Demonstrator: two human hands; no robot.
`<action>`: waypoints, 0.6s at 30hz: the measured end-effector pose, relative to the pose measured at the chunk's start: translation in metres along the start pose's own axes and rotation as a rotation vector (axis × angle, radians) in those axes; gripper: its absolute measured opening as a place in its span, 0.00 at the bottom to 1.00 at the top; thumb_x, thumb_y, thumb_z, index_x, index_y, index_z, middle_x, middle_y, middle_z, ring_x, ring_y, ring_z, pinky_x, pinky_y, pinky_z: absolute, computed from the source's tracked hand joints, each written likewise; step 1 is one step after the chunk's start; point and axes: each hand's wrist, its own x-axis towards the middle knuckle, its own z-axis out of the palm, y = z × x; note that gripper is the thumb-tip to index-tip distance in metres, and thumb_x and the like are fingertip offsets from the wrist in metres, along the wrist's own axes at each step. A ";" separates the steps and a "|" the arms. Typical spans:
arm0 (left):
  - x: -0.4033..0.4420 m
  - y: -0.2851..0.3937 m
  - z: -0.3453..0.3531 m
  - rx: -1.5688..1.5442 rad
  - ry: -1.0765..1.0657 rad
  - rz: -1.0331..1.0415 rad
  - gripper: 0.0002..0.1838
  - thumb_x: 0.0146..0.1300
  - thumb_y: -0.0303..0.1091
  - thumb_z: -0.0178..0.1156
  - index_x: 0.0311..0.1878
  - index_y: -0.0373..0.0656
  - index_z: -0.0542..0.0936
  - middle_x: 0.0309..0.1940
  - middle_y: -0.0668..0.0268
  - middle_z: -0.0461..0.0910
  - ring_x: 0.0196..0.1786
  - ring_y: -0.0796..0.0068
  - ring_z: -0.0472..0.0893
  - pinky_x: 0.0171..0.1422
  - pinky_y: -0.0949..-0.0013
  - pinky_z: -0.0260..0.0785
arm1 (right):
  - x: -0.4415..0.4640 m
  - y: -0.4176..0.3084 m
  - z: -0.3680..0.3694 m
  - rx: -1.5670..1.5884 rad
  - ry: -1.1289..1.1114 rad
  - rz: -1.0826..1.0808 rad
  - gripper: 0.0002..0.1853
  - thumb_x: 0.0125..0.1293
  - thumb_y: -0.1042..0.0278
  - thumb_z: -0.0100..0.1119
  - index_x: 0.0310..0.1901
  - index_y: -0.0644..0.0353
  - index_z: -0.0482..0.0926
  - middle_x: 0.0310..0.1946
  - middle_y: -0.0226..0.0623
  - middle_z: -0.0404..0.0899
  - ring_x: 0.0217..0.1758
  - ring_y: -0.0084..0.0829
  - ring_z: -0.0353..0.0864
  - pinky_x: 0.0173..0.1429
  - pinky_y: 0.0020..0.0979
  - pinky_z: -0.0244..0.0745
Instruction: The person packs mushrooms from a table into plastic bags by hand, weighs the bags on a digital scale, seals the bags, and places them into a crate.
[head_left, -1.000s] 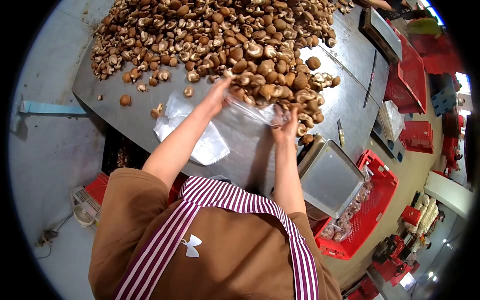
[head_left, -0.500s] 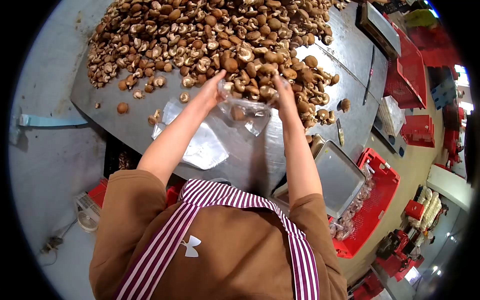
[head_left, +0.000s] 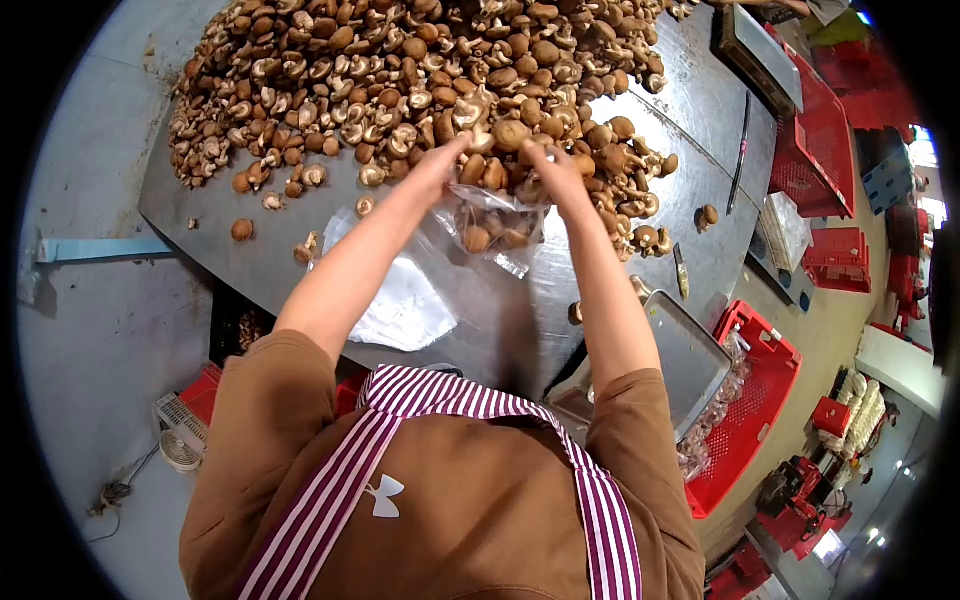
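Note:
A large heap of brown mushrooms (head_left: pixel 370 70) covers the far part of the metal table. At its near edge, my left hand (head_left: pixel 440 170) and my right hand (head_left: pixel 560 175) face each other, thumbs and fingertips against several mushrooms. A clear plastic bag (head_left: pixel 515 258) is spread between the hands, its mouth towards the heap and its sides at my palms. Several mushrooms lie inside it. Both hands look curled on the bag's edges, though the lower fingers are hidden. A stack of flat plastic bags (head_left: pixel 405 310) lies beneath my left forearm.
At right are a metal tray (head_left: pixel 685 355), a red crate (head_left: pixel 755 420) holding filled bags, and a knife (head_left: pixel 681 270). A dark rod (head_left: pixel 740 150) lies farther back, near another red crate (head_left: pixel 815 150). Part of another person's arm (head_left: pixel 785 5) shows at top right.
My hands have come slightly closer together at the heap. More mushrooms show inside the bag, which hangs fuller below my hands. Another person's arm has appeared at top right.

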 end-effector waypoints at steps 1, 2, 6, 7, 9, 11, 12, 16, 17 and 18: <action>0.001 0.000 0.007 0.034 -0.078 0.039 0.31 0.69 0.56 0.57 0.62 0.37 0.74 0.49 0.61 0.81 0.56 0.74 0.78 0.62 0.64 0.69 | 0.004 -0.004 0.007 -0.153 0.057 -0.080 0.43 0.60 0.32 0.59 0.61 0.69 0.75 0.49 0.51 0.82 0.52 0.40 0.83 0.58 0.39 0.74; 0.006 -0.003 0.006 0.028 -0.112 0.018 0.30 0.68 0.51 0.60 0.61 0.35 0.75 0.52 0.60 0.81 0.56 0.73 0.78 0.60 0.68 0.70 | 0.002 -0.005 0.005 -0.171 -0.078 -0.079 0.45 0.59 0.31 0.58 0.63 0.68 0.73 0.51 0.54 0.82 0.55 0.43 0.83 0.62 0.39 0.73; -0.001 -0.023 0.003 0.193 -0.003 0.178 0.27 0.67 0.45 0.62 0.63 0.37 0.75 0.54 0.62 0.80 0.55 0.73 0.80 0.57 0.71 0.73 | 0.000 0.023 0.014 -0.168 -0.104 -0.147 0.39 0.57 0.37 0.64 0.62 0.60 0.76 0.59 0.56 0.77 0.65 0.47 0.75 0.68 0.38 0.67; -0.010 -0.026 0.002 0.192 -0.003 0.174 0.27 0.67 0.45 0.62 0.63 0.37 0.75 0.54 0.62 0.80 0.55 0.73 0.80 0.57 0.71 0.73 | -0.007 0.024 0.012 -0.168 -0.105 -0.143 0.39 0.57 0.37 0.64 0.62 0.60 0.76 0.59 0.56 0.77 0.65 0.47 0.75 0.68 0.38 0.67; -0.032 -0.024 -0.002 0.100 -0.233 0.245 0.26 0.67 0.41 0.62 0.64 0.38 0.73 0.55 0.60 0.79 0.56 0.73 0.79 0.59 0.71 0.72 | -0.035 0.012 0.004 -0.133 -0.216 -0.164 0.36 0.58 0.42 0.66 0.62 0.59 0.76 0.58 0.53 0.78 0.63 0.45 0.76 0.67 0.38 0.68; -0.055 -0.026 -0.005 0.139 -0.253 0.263 0.27 0.67 0.37 0.62 0.67 0.38 0.71 0.56 0.60 0.79 0.56 0.73 0.79 0.60 0.71 0.72 | -0.064 0.004 0.000 -0.104 -0.239 -0.206 0.34 0.59 0.49 0.68 0.64 0.57 0.74 0.57 0.49 0.79 0.61 0.41 0.77 0.65 0.37 0.70; -0.066 -0.029 -0.007 0.187 -0.224 0.257 0.28 0.66 0.36 0.63 0.68 0.38 0.71 0.57 0.60 0.78 0.57 0.73 0.79 0.60 0.71 0.72 | -0.080 0.004 -0.004 -0.032 -0.242 -0.198 0.34 0.59 0.51 0.69 0.65 0.57 0.73 0.57 0.48 0.78 0.61 0.39 0.77 0.65 0.37 0.70; -0.119 -0.043 -0.013 0.315 -0.182 0.320 0.30 0.65 0.36 0.64 0.69 0.38 0.70 0.44 0.67 0.81 0.39 0.82 0.79 0.41 0.76 0.72 | -0.135 0.024 -0.012 0.024 -0.179 -0.304 0.31 0.63 0.59 0.66 0.66 0.58 0.71 0.53 0.40 0.79 0.56 0.31 0.77 0.61 0.31 0.71; -0.132 -0.043 -0.013 0.356 -0.205 0.250 0.30 0.65 0.36 0.64 0.69 0.37 0.70 0.38 0.70 0.81 0.32 0.84 0.77 0.34 0.78 0.69 | -0.142 0.039 -0.010 0.097 -0.166 -0.356 0.27 0.66 0.61 0.63 0.65 0.59 0.73 0.48 0.37 0.79 0.51 0.29 0.78 0.57 0.30 0.72; -0.138 -0.050 -0.015 0.358 -0.214 0.266 0.29 0.65 0.37 0.64 0.67 0.37 0.72 0.34 0.72 0.79 0.28 0.86 0.74 0.30 0.79 0.65 | -0.147 0.053 -0.011 0.096 -0.165 -0.353 0.27 0.66 0.61 0.63 0.65 0.59 0.73 0.48 0.37 0.79 0.51 0.29 0.78 0.57 0.30 0.72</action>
